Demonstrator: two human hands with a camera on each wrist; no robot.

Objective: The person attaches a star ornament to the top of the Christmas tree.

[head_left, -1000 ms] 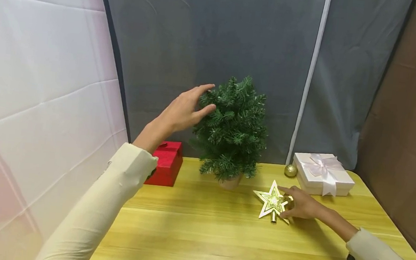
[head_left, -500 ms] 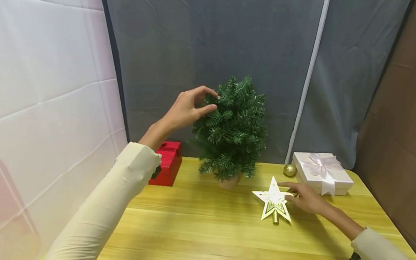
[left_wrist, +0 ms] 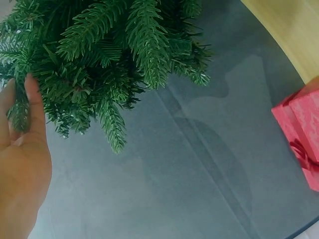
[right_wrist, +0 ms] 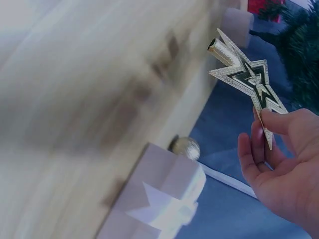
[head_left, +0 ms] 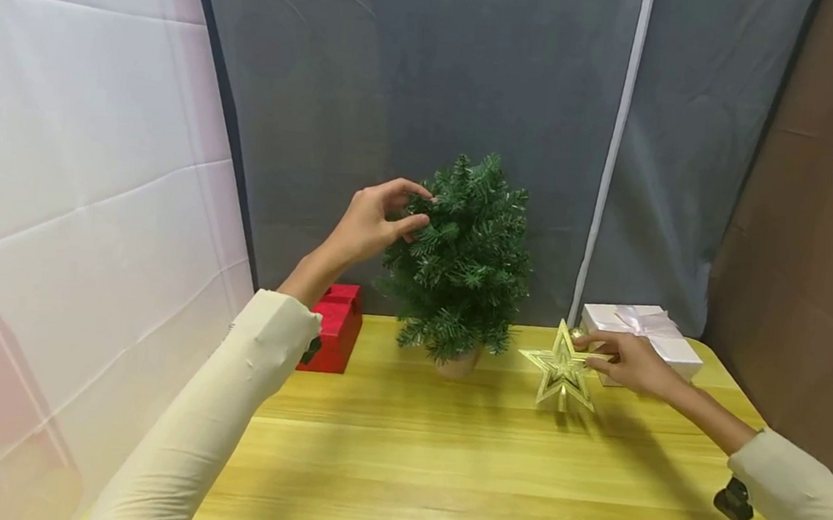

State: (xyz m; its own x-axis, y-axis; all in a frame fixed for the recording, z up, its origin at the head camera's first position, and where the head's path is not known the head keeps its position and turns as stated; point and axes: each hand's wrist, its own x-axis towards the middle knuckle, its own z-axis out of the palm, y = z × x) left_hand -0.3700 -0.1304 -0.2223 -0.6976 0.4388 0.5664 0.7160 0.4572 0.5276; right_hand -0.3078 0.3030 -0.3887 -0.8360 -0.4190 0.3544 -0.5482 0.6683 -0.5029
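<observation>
A small green artificial Christmas tree [head_left: 469, 257] stands in a pot at the back of the table. My left hand [head_left: 373, 224] is at its upper left side, fingers and thumb curled round a branch tip [left_wrist: 20, 107]. My right hand [head_left: 636, 363] pinches one point of a gold star tree topper [head_left: 563, 366] between thumb and fingers. The star is held above the table, right of the tree, its hollow stem pointing down. In the right wrist view, the stem's open end [right_wrist: 213, 45] shows clearly.
A red gift box [head_left: 338, 328] stands left of the tree. At the back right sits a white gift box [head_left: 679, 352] with a ribbon, beside a gold ball ornament [right_wrist: 187, 148]. Grey fabric [head_left: 310, 116] hangs behind the wooden table [head_left: 396, 476].
My right hand has lifted the star off the table, raising it and tilting it upright. The left hand's fingers have drawn closer together on the tree's branch.
</observation>
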